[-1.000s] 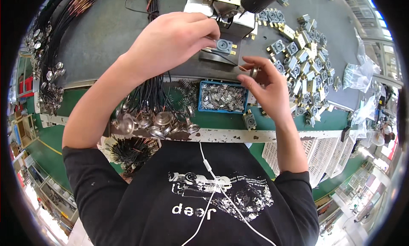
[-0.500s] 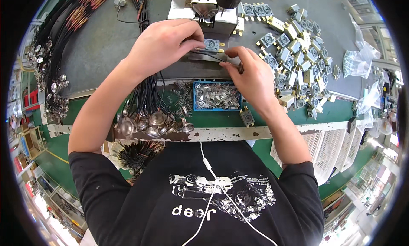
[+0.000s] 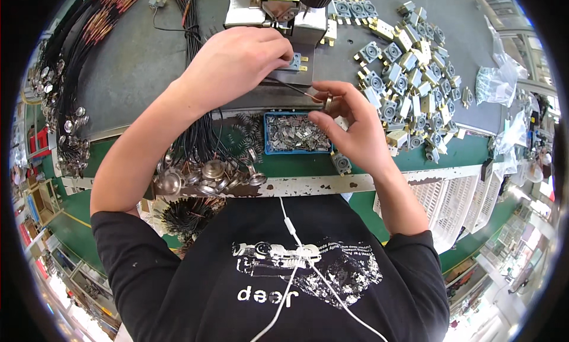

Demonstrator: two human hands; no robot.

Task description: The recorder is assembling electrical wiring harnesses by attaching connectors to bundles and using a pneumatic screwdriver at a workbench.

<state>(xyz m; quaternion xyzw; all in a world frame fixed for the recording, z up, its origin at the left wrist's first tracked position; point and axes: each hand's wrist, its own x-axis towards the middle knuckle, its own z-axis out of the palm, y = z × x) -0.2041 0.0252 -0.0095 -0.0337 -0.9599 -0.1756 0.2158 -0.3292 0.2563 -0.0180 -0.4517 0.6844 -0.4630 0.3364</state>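
My left hand [image 3: 246, 58] is closed at the machine's front, its fingertips on a small grey-blue switch block [image 3: 295, 62] with brass terminals. What else those fingers pinch is hidden. A black wire [image 3: 289, 85] runs from under this hand towards my right hand [image 3: 355, 126]. There, a round metal cap [image 3: 328, 101] sits on edge among the bent fingers, at the wire's reddish end. Thumb and index finger of the right hand stand apart around it. Just below lies a blue tray [image 3: 266, 137] full of small metal clips.
A bench machine [image 3: 278, 7] stands straight ahead. Many switch blocks [image 3: 409, 75] are heaped on the right. Bundled black wires [image 3: 195, 129] with metal caps [image 3: 213, 169] hang at the bench edge; more wire bundles [image 3: 68, 63] lie far left. A plastic bag [image 3: 496, 86] sits far right.
My right hand has opened its thumb and index finger and turned, bringing the metal cap into view. My left fingers have shifted over the switch block, covering more of it.
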